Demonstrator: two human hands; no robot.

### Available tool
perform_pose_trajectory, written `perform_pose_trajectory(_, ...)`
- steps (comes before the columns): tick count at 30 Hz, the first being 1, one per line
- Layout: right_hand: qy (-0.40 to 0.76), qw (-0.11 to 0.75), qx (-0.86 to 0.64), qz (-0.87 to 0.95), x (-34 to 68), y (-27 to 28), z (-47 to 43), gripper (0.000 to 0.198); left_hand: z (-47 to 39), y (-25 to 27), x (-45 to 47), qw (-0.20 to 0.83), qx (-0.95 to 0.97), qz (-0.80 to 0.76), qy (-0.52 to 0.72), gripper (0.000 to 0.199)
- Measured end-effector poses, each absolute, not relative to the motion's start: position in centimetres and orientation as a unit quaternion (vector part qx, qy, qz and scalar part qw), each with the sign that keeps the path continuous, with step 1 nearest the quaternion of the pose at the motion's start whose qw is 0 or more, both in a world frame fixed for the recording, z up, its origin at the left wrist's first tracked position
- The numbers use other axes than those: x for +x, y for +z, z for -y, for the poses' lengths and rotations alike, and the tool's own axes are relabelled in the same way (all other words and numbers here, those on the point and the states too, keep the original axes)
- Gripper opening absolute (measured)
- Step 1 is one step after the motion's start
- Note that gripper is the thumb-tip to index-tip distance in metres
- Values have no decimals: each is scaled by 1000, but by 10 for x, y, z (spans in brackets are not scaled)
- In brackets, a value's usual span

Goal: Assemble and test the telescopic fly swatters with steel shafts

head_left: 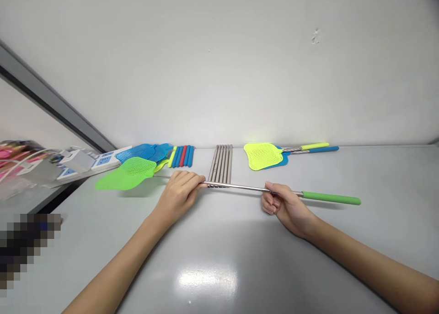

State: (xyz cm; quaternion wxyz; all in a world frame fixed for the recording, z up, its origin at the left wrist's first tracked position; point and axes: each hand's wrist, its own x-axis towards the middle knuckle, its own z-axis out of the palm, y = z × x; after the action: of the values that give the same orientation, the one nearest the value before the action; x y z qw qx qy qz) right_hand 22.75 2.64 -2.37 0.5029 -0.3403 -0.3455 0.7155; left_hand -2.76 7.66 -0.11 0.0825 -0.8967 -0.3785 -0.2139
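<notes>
A green fly swatter (128, 174) with an extended metal rod lies across both my hands, its perforated head to the left and its green grip to the right. My left hand (181, 188) is closed around the rod nearer the head. With thumb and fingers, my right hand (283, 204) pinches the rod just short of the grip. Behind the rod, several bare metal rods (221, 165) lie side by side. To their left is a row of loose grips (181, 156) in yellow, blue and red.
Blue swatter heads (140, 153) are piled at the back left, beside a power strip (103, 160) with chargers. Toward the back right, a yellow swatter (263, 156) overlaps a blue swatter (318, 149). A white wall (219, 67) rises behind the grey table (247, 263).
</notes>
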Motion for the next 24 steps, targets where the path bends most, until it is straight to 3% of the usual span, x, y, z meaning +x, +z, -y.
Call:
perform_pose_trajectory(10, 710, 508, -346, 343, 228, -24, -27, 41, -79, 2, -37, 83, -889, 396, -213, 14)
perform_pose_trajectory(17, 657, 623, -338, 257, 225, -22, -27, 42, -79, 5, -40, 140, -905, 324, -237, 54)
perform_pose_trajectory(24, 691, 595, -335, 237, 226, -18, -28, 39, -79, 2, -44, 135, -892, 351, -251, 54)
